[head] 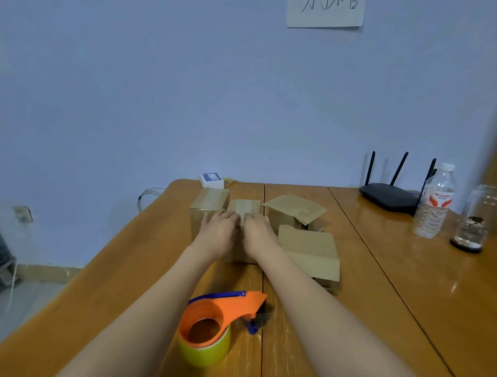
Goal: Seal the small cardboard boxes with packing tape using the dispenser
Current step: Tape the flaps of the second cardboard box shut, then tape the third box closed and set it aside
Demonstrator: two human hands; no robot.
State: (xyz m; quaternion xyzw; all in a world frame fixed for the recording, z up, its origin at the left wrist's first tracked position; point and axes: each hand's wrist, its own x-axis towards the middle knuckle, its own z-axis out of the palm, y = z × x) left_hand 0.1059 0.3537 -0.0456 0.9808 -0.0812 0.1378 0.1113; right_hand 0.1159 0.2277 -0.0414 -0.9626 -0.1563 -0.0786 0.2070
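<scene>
A person's two bare forearms reach forward over a glossy wooden table (382,288) toward a cluster of small cardboard boxes near its far edge. The left hand (218,230) and right hand (260,234) lie side by side, palms down, on top of the middle box (244,210), where a pale strip of tape appears to run along the lid. The fingers (228,216) of both hands look flat and held fairly close together, pressing rather than pinching — though blur hides the fingertips. The box sits directly under the fingers, its top showing beyond them at twelve o'clock and its front wall below the wrists at six o'clock. A taped box (208,206) touches it at nine o'clock; a box with raised flaps (294,211) stands at two o'clock, and another open box (310,252) lies at four o'clock. The orange tape dispenser (219,320), loaded with a yellowish roll, rests unheld on the table at six o'clock, between the forearms and well apart from the hands. The likely risks: uneven pressure could leave wrinkles or a lifted tape edge, so the seam would not hold; pushing hard could slide the box into its neighbours; and drawing an arm back could knock the dispenser — its cutter end points toward the right forearm. A router (389,196), a water bottle (435,203) and a glass jar (477,218) stand at the far right.
</scene>
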